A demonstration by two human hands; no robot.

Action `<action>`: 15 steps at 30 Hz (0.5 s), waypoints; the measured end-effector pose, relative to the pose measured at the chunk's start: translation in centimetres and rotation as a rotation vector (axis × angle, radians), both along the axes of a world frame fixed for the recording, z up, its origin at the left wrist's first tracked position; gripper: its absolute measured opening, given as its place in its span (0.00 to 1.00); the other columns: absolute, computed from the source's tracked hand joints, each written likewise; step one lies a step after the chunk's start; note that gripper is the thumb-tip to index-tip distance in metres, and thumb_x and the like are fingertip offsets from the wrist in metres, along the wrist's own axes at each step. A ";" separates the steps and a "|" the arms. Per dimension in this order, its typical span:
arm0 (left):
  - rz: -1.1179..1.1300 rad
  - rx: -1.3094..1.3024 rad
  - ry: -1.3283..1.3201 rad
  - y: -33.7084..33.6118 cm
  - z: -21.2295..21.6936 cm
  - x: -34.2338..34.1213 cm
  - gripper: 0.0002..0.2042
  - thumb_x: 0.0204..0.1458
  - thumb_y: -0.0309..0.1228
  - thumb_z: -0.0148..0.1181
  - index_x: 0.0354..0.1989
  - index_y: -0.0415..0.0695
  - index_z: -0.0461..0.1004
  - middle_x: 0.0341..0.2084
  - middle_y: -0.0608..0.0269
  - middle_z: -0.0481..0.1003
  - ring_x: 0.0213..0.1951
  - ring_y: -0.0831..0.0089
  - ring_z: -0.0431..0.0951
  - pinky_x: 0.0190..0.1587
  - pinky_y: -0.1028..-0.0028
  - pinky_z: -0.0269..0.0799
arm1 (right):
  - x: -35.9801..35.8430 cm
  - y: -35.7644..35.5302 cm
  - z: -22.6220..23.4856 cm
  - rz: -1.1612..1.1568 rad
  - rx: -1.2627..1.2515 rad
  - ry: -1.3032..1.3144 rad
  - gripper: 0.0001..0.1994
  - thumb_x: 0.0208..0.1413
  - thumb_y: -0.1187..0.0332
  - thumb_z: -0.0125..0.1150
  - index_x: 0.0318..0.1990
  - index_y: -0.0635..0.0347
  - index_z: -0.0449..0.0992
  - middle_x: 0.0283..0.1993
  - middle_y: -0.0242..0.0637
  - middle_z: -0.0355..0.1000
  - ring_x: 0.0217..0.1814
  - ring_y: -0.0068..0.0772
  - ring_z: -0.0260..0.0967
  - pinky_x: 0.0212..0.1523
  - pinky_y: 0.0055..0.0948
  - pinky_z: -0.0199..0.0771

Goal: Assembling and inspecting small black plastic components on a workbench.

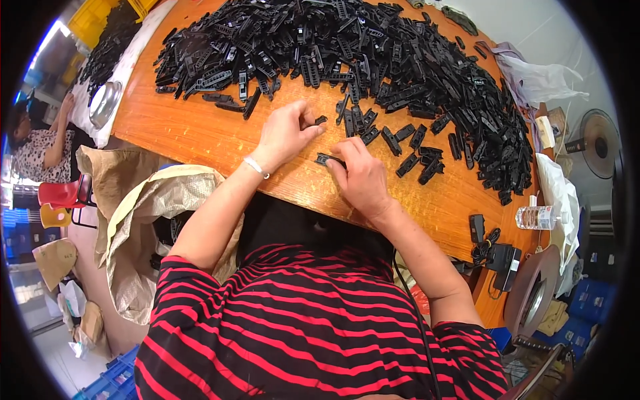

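Note:
My left hand is closed above the table, its thumb and fingers pinching a small black plastic piece. Close by on the right, my right hand grips a longer black plastic part between thumb and fingers, its far end covered by the fingertips. The two parts are apart. Just beyond my hands lie several loose black parts. Behind them a large heap of black plastic parts curves across the far side and right of the wooden table.
An open woven sack stands at the table's left edge. On the right are a plastic bottle, a black power adapter with cable and a fan. Another person sits far left, near a metal bowl.

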State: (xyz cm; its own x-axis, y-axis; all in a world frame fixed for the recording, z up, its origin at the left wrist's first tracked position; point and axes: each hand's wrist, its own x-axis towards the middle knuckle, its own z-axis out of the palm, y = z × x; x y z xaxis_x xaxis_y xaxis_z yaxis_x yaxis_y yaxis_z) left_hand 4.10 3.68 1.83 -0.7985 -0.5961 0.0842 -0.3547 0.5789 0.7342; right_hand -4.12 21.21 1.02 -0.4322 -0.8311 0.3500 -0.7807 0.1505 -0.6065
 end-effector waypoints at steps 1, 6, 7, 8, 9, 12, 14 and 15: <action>0.005 0.089 0.082 0.1 -0.2 0.2 0.13 0.42 0.33 0.71 0.28 0.41 0.72 0.20 0.59 0.74 0.25 0.63 0.76 0.30 0.67 0.71 | 0.1 -0.2 0.2 0.002 -0.021 0.006 0.11 0.52 0.71 0.64 0.42 0.61 0.72 0.40 0.42 0.71 0.34 0.45 0.74 0.31 0.35 0.74; -0.049 0.107 0.091 2.1 0.8 0.8 0.12 0.43 0.28 0.70 0.29 0.41 0.70 0.22 0.63 0.72 0.25 0.72 0.71 0.31 0.72 0.70 | 0.5 -1.0 1.3 -0.089 -0.156 -0.180 0.13 0.55 0.70 0.64 0.45 0.62 0.71 0.36 0.37 0.72 0.28 0.28 0.71 0.27 0.29 0.71; -0.062 0.020 0.095 2.6 1.1 0.9 0.13 0.42 0.27 0.70 0.30 0.42 0.70 0.23 0.63 0.72 0.26 0.71 0.72 0.31 0.71 0.70 | 0.4 -1.1 1.4 -0.150 -0.184 -0.271 0.13 0.57 0.69 0.63 0.46 0.63 0.70 0.34 0.35 0.72 0.25 0.22 0.69 0.25 0.25 0.70; -0.063 0.024 0.095 2.9 1.4 0.9 0.13 0.42 0.27 0.70 0.30 0.42 0.70 0.23 0.63 0.72 0.26 0.71 0.72 0.31 0.71 0.70 | 0.1 -1.2 1.4 -0.152 -0.180 -0.270 0.13 0.57 0.69 0.63 0.46 0.63 0.70 0.34 0.35 0.72 0.25 0.22 0.69 0.25 0.25 0.70; -0.126 -0.082 0.113 3.1 1.6 0.9 0.13 0.41 0.28 0.70 0.31 0.43 0.71 0.24 0.62 0.74 0.30 0.65 0.74 0.33 0.67 0.71 | -0.4 -1.2 1.3 -0.145 -0.162 -0.429 0.12 0.58 0.69 0.62 0.46 0.64 0.70 0.33 0.33 0.72 0.23 0.19 0.67 0.23 0.22 0.68; -0.206 -0.193 0.109 3.8 2.0 1.1 0.14 0.39 0.29 0.69 0.33 0.45 0.70 0.27 0.59 0.76 0.37 0.57 0.75 0.39 0.63 0.72 | -0.8 -0.9 2.1 -0.099 -0.098 -0.804 0.08 0.62 0.70 0.58 0.43 0.66 0.70 0.29 0.30 0.71 0.19 0.14 0.64 0.19 0.14 0.65; -0.236 -0.081 0.222 3.7 2.0 1.1 0.15 0.41 0.28 0.70 0.35 0.43 0.71 0.26 0.60 0.76 0.33 0.61 0.77 0.36 0.65 0.73 | -1.2 -0.5 2.2 -0.059 -0.098 -0.948 0.07 0.62 0.71 0.58 0.41 0.65 0.70 0.27 0.29 0.71 0.19 0.14 0.65 0.20 0.15 0.66; -0.237 -0.078 0.221 3.5 1.3 1.0 0.15 0.41 0.28 0.70 0.35 0.43 0.71 0.26 0.60 0.76 0.33 0.61 0.77 0.36 0.65 0.73 | -1.2 -0.3 2.4 -0.086 -0.103 -0.976 0.06 0.61 0.71 0.58 0.40 0.65 0.71 0.28 0.30 0.72 0.20 0.15 0.66 0.21 0.15 0.68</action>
